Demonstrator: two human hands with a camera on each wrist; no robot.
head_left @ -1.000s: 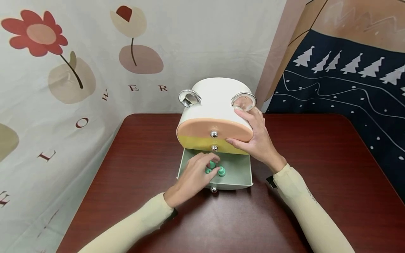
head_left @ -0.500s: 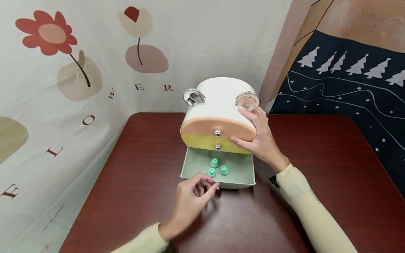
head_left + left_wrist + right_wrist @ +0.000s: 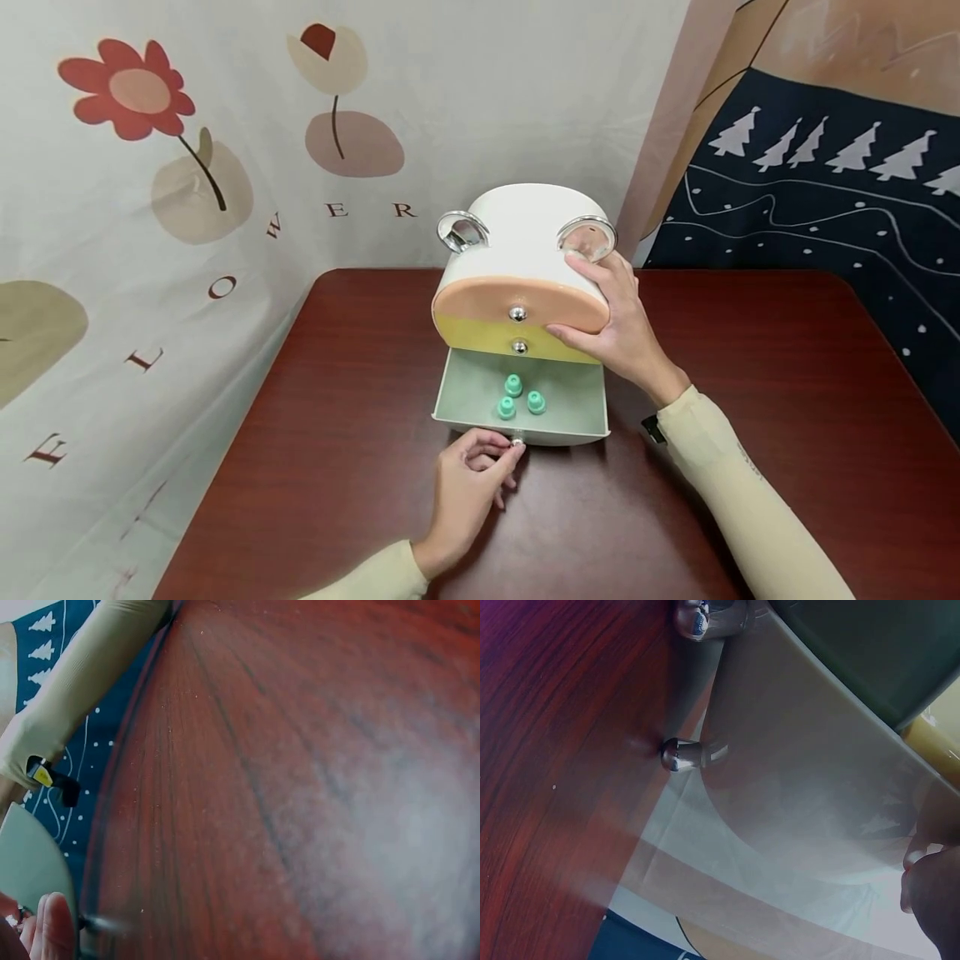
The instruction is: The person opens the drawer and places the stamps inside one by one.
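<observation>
A small white cabinet (image 3: 536,221) has an orange drawer front (image 3: 480,300), a yellow one (image 3: 480,333) and a pale green drawer (image 3: 566,392) pulled out at the bottom. Three small teal cap-like pieces (image 3: 513,385) with stepped, round bodies stand inside that drawer. In the head view, my left hand (image 3: 468,492) pinches the green drawer's silver knob (image 3: 517,442) between thumb and index finger. The left wrist view catches its fingers (image 3: 52,930) beside the green drawer front (image 3: 34,859). My right hand (image 3: 626,325) grips the cabinet's right side, thumb across the yellow front.
Two silver ring-shaped ears (image 3: 462,231) stick up from the cabinet's top. Silver knobs (image 3: 517,313) sit on the upper drawers. Under the cabinet lies a dark red wooden table (image 3: 360,375), backed by a flower-print cloth (image 3: 465,100) and a navy tree-print cloth (image 3: 795,208).
My left hand has come out of the green drawer, down toward me, and taken hold of its knob. The teal pieces stay inside, and my right hand keeps its grip on the cabinet.
</observation>
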